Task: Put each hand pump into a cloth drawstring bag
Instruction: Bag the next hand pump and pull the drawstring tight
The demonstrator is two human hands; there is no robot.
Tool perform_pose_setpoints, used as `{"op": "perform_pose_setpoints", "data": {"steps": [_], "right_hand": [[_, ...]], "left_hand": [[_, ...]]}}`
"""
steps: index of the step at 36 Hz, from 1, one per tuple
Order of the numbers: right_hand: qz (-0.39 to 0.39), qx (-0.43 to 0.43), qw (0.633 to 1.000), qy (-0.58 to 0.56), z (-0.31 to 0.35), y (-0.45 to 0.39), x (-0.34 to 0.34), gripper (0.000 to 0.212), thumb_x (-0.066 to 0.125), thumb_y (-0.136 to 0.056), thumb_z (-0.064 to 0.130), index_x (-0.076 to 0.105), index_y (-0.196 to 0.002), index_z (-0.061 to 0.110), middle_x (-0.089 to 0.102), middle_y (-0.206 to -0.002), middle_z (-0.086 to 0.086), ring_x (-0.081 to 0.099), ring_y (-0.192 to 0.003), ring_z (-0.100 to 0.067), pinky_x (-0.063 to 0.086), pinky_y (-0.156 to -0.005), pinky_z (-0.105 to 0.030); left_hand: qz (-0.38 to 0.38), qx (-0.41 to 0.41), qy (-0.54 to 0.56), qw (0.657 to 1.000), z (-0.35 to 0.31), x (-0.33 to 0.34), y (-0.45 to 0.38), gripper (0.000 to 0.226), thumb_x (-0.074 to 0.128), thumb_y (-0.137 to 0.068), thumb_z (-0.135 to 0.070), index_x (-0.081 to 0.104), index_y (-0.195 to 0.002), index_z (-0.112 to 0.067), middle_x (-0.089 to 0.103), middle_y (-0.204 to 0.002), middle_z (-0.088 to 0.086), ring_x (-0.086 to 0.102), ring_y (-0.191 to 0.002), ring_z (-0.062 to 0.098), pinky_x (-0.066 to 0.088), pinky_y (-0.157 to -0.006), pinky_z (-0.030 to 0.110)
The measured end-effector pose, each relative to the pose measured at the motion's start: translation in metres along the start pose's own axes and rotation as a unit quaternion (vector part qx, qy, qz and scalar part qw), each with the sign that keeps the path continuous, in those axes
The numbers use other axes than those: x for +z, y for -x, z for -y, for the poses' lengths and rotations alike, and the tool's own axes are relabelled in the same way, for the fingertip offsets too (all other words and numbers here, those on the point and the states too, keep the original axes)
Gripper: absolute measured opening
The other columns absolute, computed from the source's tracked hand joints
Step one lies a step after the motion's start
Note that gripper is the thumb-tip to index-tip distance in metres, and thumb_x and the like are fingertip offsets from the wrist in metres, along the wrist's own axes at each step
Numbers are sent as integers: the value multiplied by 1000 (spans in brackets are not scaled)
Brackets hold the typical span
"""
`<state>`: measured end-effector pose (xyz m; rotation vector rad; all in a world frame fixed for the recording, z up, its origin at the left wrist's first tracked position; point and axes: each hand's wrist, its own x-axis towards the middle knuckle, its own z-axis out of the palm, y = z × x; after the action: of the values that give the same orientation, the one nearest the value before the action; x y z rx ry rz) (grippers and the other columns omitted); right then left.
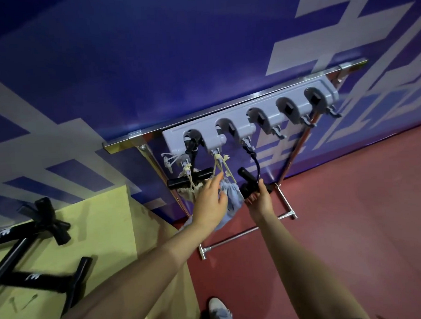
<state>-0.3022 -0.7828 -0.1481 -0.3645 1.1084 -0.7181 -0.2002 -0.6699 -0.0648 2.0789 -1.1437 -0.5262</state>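
A grey rack (270,107) with several hooks hangs on a metal stand. A pale blue cloth drawstring bag (232,198) hangs from the second hook by its cord. My left hand (210,203) reaches to the bag's mouth with fingers spread, touching the cloth. My right hand (260,200) grips the black handle of a hand pump (248,181) whose hose runs up to the third hook. Another black pump (190,181) hangs at the first hook, inside a beige bag (185,192).
Two more black pumps (35,241) lie on a yellow-green table (106,238) at the left. The stand's chrome legs (233,240) rest on red floor. A blue printed wall is behind. My shoe (218,310) shows at the bottom.
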Motion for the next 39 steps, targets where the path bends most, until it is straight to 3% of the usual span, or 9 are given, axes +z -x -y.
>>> {"op": "perform_pose_setpoints", "data": {"steps": [8,13,16,19,25,29,33,36,39], "right_hand": [[7,-62,995,73,8,11,22,32,54,-98,25,41,-70,18,36,-40,13,33,-36,-1,28,-37,-16],[40,-96,983,154,8,27,34,30,58,-96,27,42,-72,19,40,-58,6,38,-48,-5,33,-47,-18],[41,-105,975,190,8,30,39,28,63,-92,31,45,-76,17,45,-68,0,45,-63,-12,40,-63,-28],[82,-102,979,154,8,36,35,15,64,-93,22,54,-85,13,60,-80,-2,59,-76,-14,48,-75,-30],[87,-102,981,141,7,46,19,20,66,-90,21,61,-104,7,67,-100,-11,63,-97,-24,48,-91,-39],[40,-98,988,115,9,48,13,16,63,-92,19,62,-104,9,66,-90,-3,60,-86,-18,47,-75,-30],[15,-99,991,89,11,50,11,20,62,-92,18,63,-102,2,65,-86,-5,61,-80,-17,47,-78,-33],[31,-114,987,108,8,57,8,27,64,-91,21,62,-106,-1,67,-95,-8,64,-88,-18,49,-82,-33],[43,-174,973,144,9,68,10,24,57,-96,12,58,-116,-2,66,-102,-4,65,-86,1,49,-77,-15]], "left_hand": [[-81,-65,35,994,-8,2,-14,29,49,-92,-10,57,-120,-9,61,-109,4,58,-97,22,47,-83,33],[-65,-35,59,996,-5,-1,-9,26,45,-95,-7,65,-80,-10,53,-92,-2,54,-85,13,37,-79,26],[-86,-85,131,984,-3,-3,-8,36,41,-98,-19,63,-71,-14,55,-87,-6,59,-82,13,47,-80,34],[-94,-126,170,973,-1,-9,-7,34,40,-98,-24,61,-74,-12,60,-81,-2,65,-79,21,56,-78,45],[-28,-145,181,972,-2,-17,-2,16,46,-100,-18,57,-92,-10,65,-85,6,67,-84,23,58,-74,35],[-2,-157,141,978,8,-9,-1,14,47,-94,-38,56,-96,-27,66,-95,-2,66,-91,22,55,-82,50],[-17,-180,192,964,-2,-9,-4,11,44,-99,-25,55,-101,-25,63,-94,-5,65,-87,20,55,-82,50],[0,-219,253,942,-2,-1,-13,24,40,-92,-43,61,-95,-32,67,-104,1,63,-102,26,51,-92,50],[18,-318,332,888,0,8,-26,41,37,-93,-55,67,-95,-26,68,-115,9,62,-107,27,44,-103,46]]}}
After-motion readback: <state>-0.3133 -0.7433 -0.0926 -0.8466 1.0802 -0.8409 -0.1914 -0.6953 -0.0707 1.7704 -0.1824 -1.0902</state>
